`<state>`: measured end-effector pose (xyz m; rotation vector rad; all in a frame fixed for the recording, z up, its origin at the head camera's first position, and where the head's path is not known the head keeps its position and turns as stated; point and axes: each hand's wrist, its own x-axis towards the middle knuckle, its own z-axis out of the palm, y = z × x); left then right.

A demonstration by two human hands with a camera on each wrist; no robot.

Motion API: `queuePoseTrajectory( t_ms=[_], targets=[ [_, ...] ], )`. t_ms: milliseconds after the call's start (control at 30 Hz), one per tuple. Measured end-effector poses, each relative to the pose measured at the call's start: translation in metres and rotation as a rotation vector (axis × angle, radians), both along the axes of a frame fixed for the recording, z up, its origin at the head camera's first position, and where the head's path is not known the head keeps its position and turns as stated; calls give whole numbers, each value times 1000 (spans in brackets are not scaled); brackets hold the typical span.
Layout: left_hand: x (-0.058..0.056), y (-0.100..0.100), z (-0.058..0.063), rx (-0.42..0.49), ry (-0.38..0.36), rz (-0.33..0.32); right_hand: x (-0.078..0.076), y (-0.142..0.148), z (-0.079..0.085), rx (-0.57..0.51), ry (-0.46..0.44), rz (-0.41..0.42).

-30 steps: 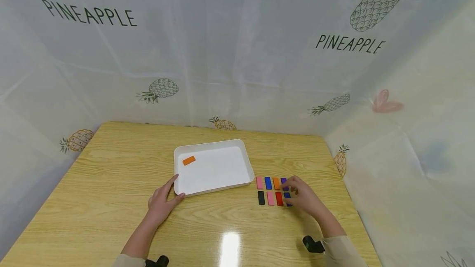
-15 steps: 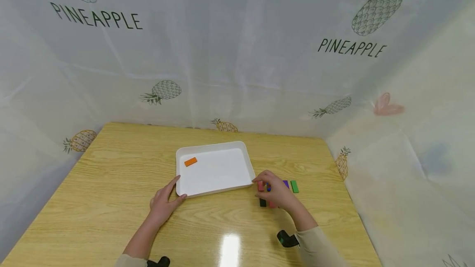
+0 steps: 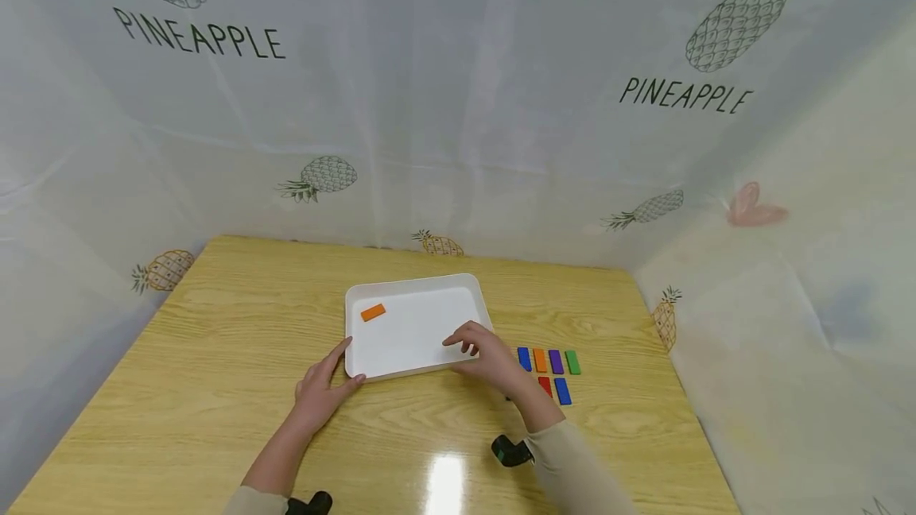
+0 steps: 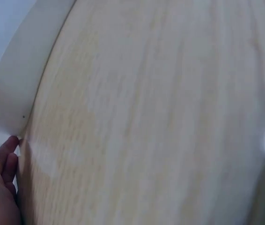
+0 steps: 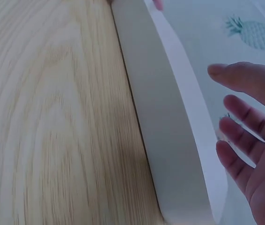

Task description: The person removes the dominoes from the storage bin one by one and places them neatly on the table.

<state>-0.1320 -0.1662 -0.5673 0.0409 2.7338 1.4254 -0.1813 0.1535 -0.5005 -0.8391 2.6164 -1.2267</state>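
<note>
A white tray [image 3: 411, 340] lies mid-table with one orange tile [image 3: 373, 312] near its far left corner. My left hand [image 3: 317, 400] touches the tray's near left corner, thumb and finger spread on either side of it. In the left wrist view, fingertips [image 4: 11, 141] sit right at the tray's wall. My right hand [image 3: 490, 356] hangs over the tray's near right corner, thumb and fingers apart. The right wrist view shows that hand [image 5: 259, 126] with loosely bent fingers and nothing between them.
Right of the tray, small tiles lie in two rows: blue [image 3: 525, 358], orange [image 3: 540, 360], purple [image 3: 556, 362] and green [image 3: 573, 362] behind, red [image 3: 545, 385] and blue in front. My right arm hides part of the rows. A pineapple-print curtain [image 3: 458, 102] stands behind the table.
My right hand has moved left from the tiles to above the tray's right side, uncovering the green, purple and blue tiles. The left hand stays at the tray's corner. The head view has shifted slightly.
</note>
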Motion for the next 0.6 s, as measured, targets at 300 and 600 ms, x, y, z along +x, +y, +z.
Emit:
queuePoseTrajectory(
  t_ms=[300,600],
  targets=[
    [1,-1,2,1,-13,-4,-9,-47,-4,-31,-24,22],
    [0,-1,1,-13,-29,4,-21,-86,-5,-32,-95,-1]
  ],
)
